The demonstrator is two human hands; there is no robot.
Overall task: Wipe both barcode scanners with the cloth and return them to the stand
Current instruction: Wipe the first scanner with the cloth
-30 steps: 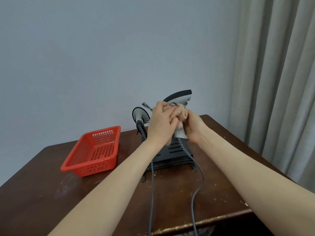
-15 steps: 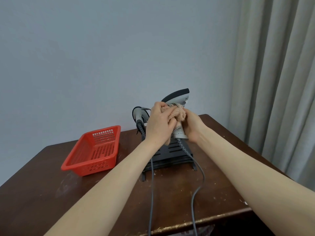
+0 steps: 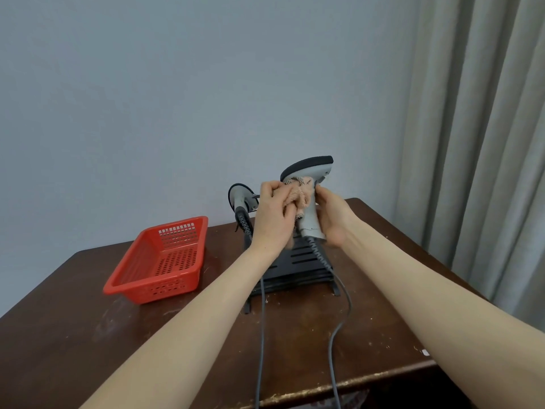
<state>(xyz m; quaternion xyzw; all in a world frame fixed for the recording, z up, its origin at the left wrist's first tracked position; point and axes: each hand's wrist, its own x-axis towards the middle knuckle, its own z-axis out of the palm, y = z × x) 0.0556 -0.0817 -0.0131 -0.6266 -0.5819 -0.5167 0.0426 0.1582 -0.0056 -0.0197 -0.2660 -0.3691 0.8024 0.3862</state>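
While your right hand grips the raised scanner by its handle at frame centre, your left hand is closed on the cloth, rubbing below the head; the other scanner sits on the stand behind; whether it's wiped, I can't tell; both returns remain.

Cloth in left hand against scanner in right hand

— Where do we look from?
— One head-worn wide view, facing forward and slightly down, close over the table; its edges perhaps bend, toward wall and curtain.
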